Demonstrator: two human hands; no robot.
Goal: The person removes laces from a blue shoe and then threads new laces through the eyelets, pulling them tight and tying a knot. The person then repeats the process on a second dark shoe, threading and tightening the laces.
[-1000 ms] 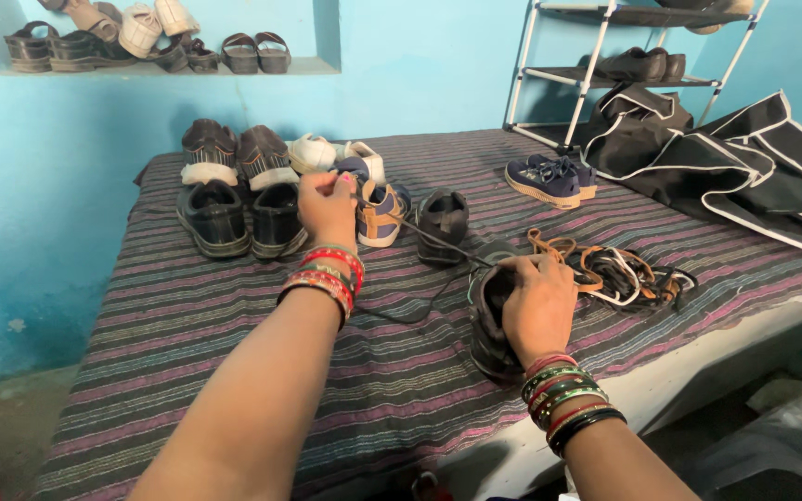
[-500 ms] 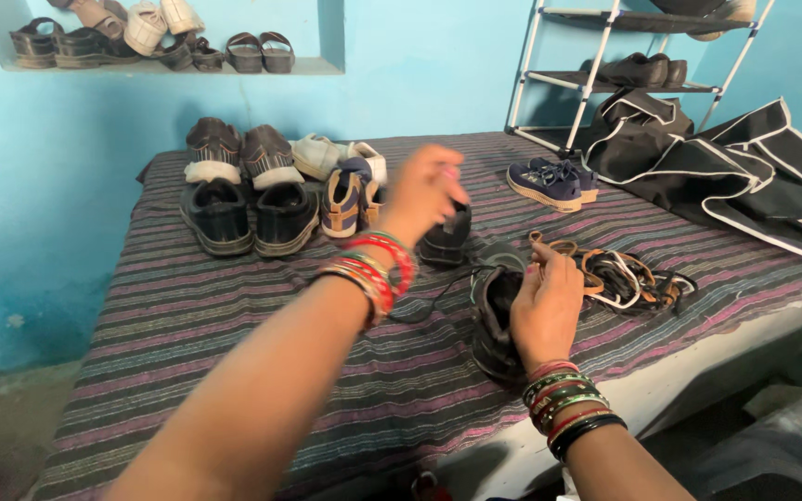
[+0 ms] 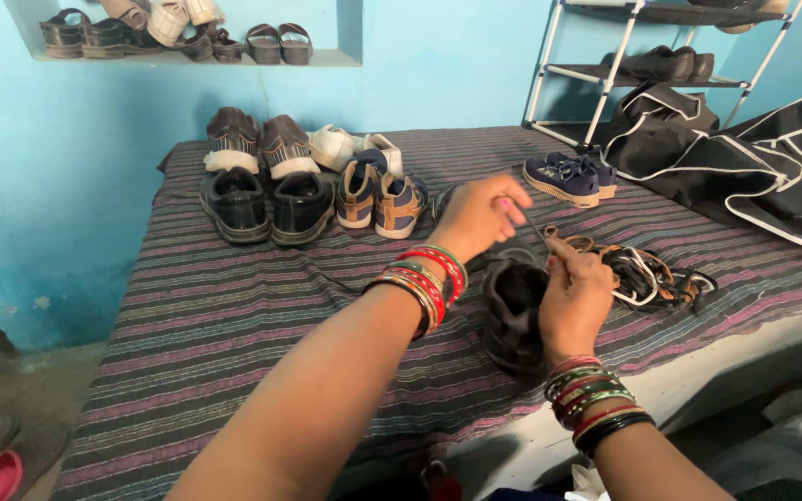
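Observation:
A dark shoe (image 3: 512, 311) lies on the striped bedcover (image 3: 225, 325) in front of me. My right hand (image 3: 575, 297) rests on its right side, fingers pinching a thin dark lace. My left hand (image 3: 480, 215) hovers just above and behind the shoe, fingers closed on the same lace, which runs between both hands. Red and green bangles ring both wrists.
A tan and navy pair (image 3: 378, 193), a black pair (image 3: 269, 204), a brown pair (image 3: 254, 141) and a white pair (image 3: 353, 146) sit at the back. Navy sneakers (image 3: 566, 176) and tangled strappy sandals (image 3: 647, 274) lie right. A shoe rack (image 3: 647, 60) and black bags (image 3: 744, 167) stand beyond.
My left hand has come back from the tan and navy pair towards the dark shoe and now pinches the lace. My right hand shifted slightly on the shoe.

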